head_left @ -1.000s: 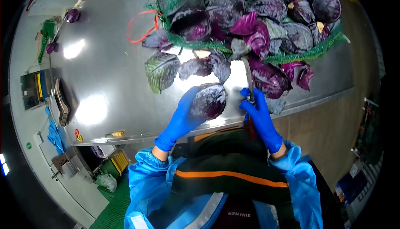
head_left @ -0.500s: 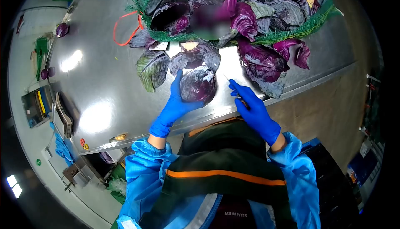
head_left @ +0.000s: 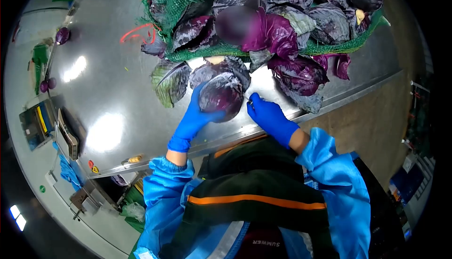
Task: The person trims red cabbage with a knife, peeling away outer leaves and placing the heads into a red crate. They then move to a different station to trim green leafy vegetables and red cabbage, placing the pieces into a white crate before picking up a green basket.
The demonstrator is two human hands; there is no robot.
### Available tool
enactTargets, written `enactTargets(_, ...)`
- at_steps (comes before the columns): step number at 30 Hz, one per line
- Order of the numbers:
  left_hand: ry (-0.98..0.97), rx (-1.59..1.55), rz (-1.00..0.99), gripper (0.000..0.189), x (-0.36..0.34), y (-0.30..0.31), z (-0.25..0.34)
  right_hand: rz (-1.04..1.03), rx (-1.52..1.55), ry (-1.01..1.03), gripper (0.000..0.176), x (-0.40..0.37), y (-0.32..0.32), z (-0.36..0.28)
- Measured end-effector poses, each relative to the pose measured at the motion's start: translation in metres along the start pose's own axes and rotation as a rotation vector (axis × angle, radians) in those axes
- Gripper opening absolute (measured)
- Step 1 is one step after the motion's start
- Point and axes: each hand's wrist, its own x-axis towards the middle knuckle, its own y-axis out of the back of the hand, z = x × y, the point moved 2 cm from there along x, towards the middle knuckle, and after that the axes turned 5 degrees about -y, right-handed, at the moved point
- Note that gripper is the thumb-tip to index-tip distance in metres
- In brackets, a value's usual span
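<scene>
Red cabbage head (head_left: pixel 221 96), one: held at frame centre, just above the near edge of the table (head_left: pixel 108 70), dark purple and whole.

Left hand (head_left: pixel 193 117), one, blue-gloved: grip clamped on the cabbage head from its left side, thumb laid over the top.

Right hand (head_left: pixel 268 114), one, blue-gloved: placed just right of the cabbage head, fingers curled together. Whether anything is enclosed cannot be told.

Loose leaves, at least four: one green-purple leaf (head_left: pixel 169 82) left of the head, one purple leaf (head_left: pixel 223 66) right behind it, one large leaf (head_left: pixel 299 77) to the right, one small leaf (head_left: pixel 340 63) further right.

Green net (head_left: pixel 329 47), one: spread at the top of the frame, heaped with cabbage heads (head_left: pixel 332 23). At least five are counted; the full number cannot be told.

Red cord (head_left: pixel 136 33), one: looped on the table left of the net.

Scale (head_left: pixel 68 134), one: set at the left table edge.
</scene>
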Motion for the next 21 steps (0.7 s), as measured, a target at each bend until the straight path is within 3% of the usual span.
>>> enactTargets(6,0.207,-0.082,-0.024,0.083,0.019,0.011,0.023,-0.054,0.039,-0.062,0.022,0.028,-0.003,0.002)
enactTargets(10,0.133,0.028,-0.080,0.079,0.020,0.015,0.015,-0.125,0.077,-0.184,0.022,0.017,-0.016,0.002)
enactTargets(12,0.140,-0.135,-0.060,0.069,0.034,0.026,0.005,-0.109,0.117,-0.107,0.022,0.040,-0.029,0.017)
enactTargets(14,0.176,-0.146,-0.081,0.071,0.024,0.029,0.004,-0.069,0.069,-0.086,0.023,0.035,-0.023,0.016)
enactTargets(15,0.119,-0.175,-0.075,0.074,0.023,0.030,-0.007,-0.093,0.135,-0.125,0.031,0.035,-0.017,0.017)
enactTargets(16,0.030,-0.128,-0.105,0.084,0.016,0.022,0.010,-0.132,0.424,-0.101,0.044,0.029,-0.003,0.017)
enactTargets(18,-0.285,-0.072,-0.184,0.095,0.016,0.010,0.008,-0.250,0.704,-0.270,0.054,0.016,0.026,0.010)
enactTargets(19,-0.261,-0.138,-0.247,0.099,0.014,0.006,0.016,-0.269,0.714,-0.294,0.055,0.008,0.049,0.002)
enactTargets(21,-0.315,0.016,-0.320,0.095,0.012,0.003,0.056,-0.207,0.619,-0.253,0.050,0.002,0.067,-0.008)
